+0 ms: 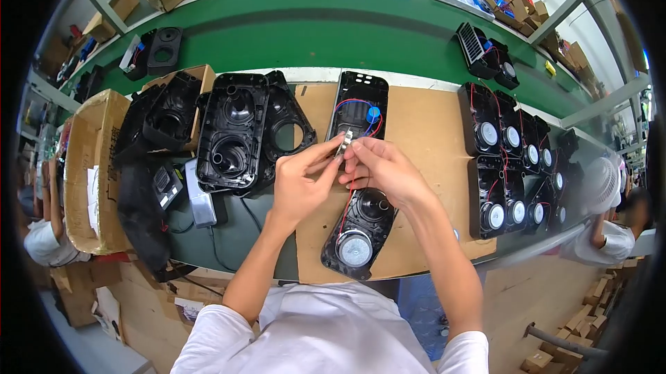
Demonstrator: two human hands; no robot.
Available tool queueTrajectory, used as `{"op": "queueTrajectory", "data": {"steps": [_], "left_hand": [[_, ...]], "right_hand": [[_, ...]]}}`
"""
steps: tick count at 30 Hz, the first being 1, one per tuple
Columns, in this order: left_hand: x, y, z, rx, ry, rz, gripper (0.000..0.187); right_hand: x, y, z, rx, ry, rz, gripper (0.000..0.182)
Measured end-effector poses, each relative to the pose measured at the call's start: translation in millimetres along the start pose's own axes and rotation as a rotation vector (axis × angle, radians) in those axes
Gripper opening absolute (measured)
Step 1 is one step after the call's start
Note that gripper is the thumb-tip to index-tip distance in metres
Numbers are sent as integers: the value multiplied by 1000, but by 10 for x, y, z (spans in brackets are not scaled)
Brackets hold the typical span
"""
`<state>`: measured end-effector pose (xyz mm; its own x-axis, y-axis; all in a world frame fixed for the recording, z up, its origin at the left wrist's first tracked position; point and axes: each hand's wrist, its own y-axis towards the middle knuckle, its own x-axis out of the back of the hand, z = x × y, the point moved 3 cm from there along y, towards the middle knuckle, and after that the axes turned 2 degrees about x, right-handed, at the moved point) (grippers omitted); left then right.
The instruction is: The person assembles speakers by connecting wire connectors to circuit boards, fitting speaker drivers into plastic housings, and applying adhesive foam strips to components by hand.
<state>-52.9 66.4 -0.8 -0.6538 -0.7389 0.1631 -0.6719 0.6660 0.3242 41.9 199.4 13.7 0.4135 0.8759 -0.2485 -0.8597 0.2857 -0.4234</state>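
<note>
My left hand (pixel 302 178) pinches a small silvery part (pixel 345 141) between thumb and fingers. Close against it, my right hand (pixel 383 167) has its thumb and fingers pressed together; what they grip is hidden. Beyond my hands lies a black plastic housing half (pixel 358 91) with a blue cylinder (pixel 374 114) and red and blue wires inside. Below them, another black housing half (pixel 374 216) carries a round silver speaker magnet (pixel 354 249). A red wire (pixel 347 209) runs from my hands down to that speaker.
Cardboard (pixel 423 201) covers the bench before me. At right stand rows of black housings with speakers (pixel 488 134). To the left are stacked black shells (pixel 232 131) and an open carton (pixel 97 225). A green conveyor belt (pixel 291 27) runs behind. Other people sit at both sides.
</note>
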Motion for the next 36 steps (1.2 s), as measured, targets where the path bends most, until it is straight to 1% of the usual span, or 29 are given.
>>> {"op": "queueTrajectory", "data": {"steps": [1, 4, 8, 11, 13, 14, 17, 20, 22, 26, 28, 29, 33, 35, 36], "left_hand": [[2, -9, 19, 45, -50, -12, 37], [-26, -37, 24, 68, -105, -53, 36], [-48, -58, -2, 67, -60, -37, 35], [-86, -59, -12, 43, -74, -86, 34], [-93, -28, -28, 119, -113, -79, 33], [-100, -33, -11, 119, -113, -77, 33], [-98, -50, 34, 105, -123, -99, 32], [-86, -45, 3, 68, -50, -80, 33], [-92, -32, -23, -6, 32, -64, 34], [-64, -43, 1, -14, 39, -56, 35], [-46, -45, -4, -55, 85, -27, 36], [-44, -40, 6, -45, 61, -31, 36], [-42, -21, 36, -31, 19, -60, 35], [-48, -10, 17, 37, 27, -35, 36], [-43, -15, -28, 31, 22, -31, 36]], "right_hand": [[-15, 2, 11, -9, -26, -6, 28], [-43, -10, 43, -24, -81, -18, 28], [0, -4, 34, -39, -150, 0, 30], [-14, -16, 64, -44, -173, 5, 30], [-6, 3, 44, -51, -130, 10, 29], [-2, 11, 42, -61, -94, 17, 28], [35, 7, 70, -92, -59, 68, 30], [49, -4, 111, -130, -93, 70, 29], [105, 21, 105, -142, -99, 92, 28], [138, 58, 118, -172, -133, 160, 25], [150, 77, 118, -186, -145, 162, 25], [145, 87, 117, -200, -154, 157, 25], [72, 83, 132, -181, -178, 130, 27], [44, 50, 62, 14, -280, 31, 25], [-44, -72, 18, 18, -282, 24, 25]]}}
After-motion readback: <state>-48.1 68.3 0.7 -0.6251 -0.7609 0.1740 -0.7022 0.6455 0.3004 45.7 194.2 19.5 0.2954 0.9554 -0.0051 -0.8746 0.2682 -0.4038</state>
